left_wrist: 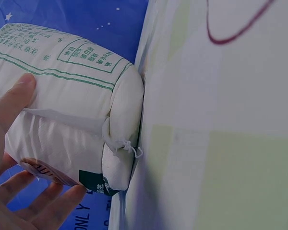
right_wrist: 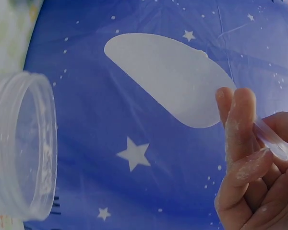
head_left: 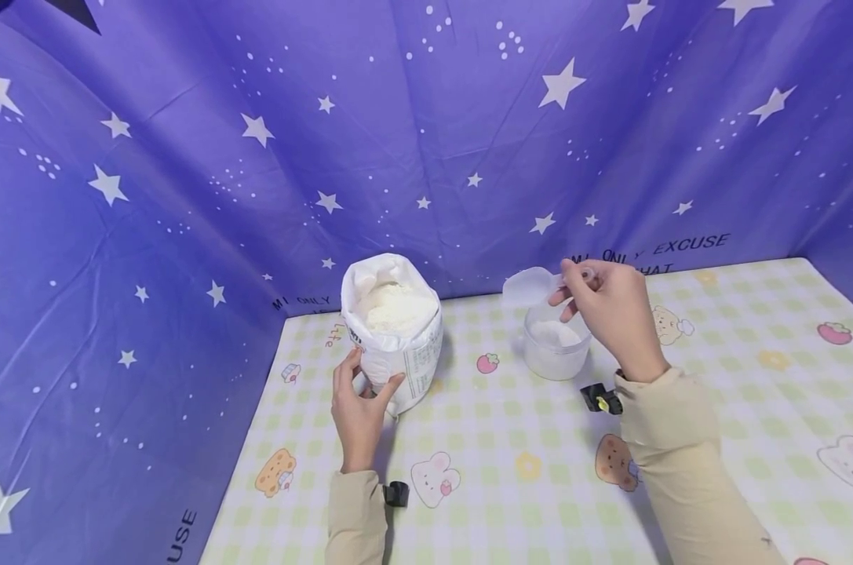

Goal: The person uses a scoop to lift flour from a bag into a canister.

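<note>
A white flour bag [head_left: 422, 365] stands upright with its top rolled open and pale powder [head_left: 391, 308] inside. My left hand [head_left: 359, 408] grips its lower near side, the thumb [left_wrist: 19, 98] on the printed face and the fingers spread round the other side. Up over a clear plastic jar [head_left: 556, 357], my right hand [head_left: 610, 310] pinches the clear handle of a translucent white scoop [right_wrist: 168, 79]. The scoop's blade [head_left: 530, 287] hangs above the jar's far rim, apart from it. White powder lies in the jar and dusts the right fingers [right_wrist: 242, 120].
The table is covered by a green-and-white checked cloth [head_left: 490, 424] with cartoon prints. A purple star-patterned curtain [head_left: 426, 141] rises right behind the bag and jar and along both sides. Black wrist bands with mounts [head_left: 599, 399] sit at both cuffs.
</note>
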The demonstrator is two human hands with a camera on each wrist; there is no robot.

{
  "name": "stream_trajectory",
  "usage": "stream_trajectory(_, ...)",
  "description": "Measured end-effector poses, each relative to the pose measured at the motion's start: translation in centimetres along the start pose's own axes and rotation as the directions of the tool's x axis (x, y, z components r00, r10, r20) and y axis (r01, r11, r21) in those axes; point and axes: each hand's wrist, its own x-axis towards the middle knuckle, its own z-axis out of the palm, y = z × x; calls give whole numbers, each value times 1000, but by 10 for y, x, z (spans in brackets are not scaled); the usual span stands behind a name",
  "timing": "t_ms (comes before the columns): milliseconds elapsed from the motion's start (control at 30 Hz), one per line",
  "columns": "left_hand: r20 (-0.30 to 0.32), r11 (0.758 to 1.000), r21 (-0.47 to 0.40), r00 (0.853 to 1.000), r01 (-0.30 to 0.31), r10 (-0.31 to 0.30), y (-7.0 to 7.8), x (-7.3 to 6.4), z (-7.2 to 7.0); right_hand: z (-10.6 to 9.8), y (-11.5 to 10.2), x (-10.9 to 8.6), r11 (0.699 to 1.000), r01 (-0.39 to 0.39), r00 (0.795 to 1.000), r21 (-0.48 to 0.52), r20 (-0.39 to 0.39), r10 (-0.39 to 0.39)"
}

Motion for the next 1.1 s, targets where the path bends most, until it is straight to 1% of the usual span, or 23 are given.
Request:
stream_trajectory(167,8,1000,-6,1000,-4,4,0,0,0,8,-7,3,1000,12,999,15,30,-13)
stream_trajectory(267,8,1000,0,1000,-15,15,0,1,0,14,-12,5,999,35,998,41,46,-37)
stream_trajectory(400,5,1000,10,1000,-16,16,0,2,-1,26,-18,8,995,61,995,73,70,-66)
stream_trajectory(533,3,1000,11,1000,-10,10,-1,1,0,40,-22,10,992,69,993,107,90,-79)
stream_trajectory(700,6,1000,3,1000,-5,5,-2,2,0,52,-29,11,991,81,993,110,82,-90)
stream_trajectory(900,0,1000,-7,1000,-14,14,-2,2,0,62,-35,12,988,91,993,121,68,-100)
stream_trajectory(1100,-3,1000,-15,1000,-25,25,-2,2,1,73,-40,15,985,92,991,146,85,-105)
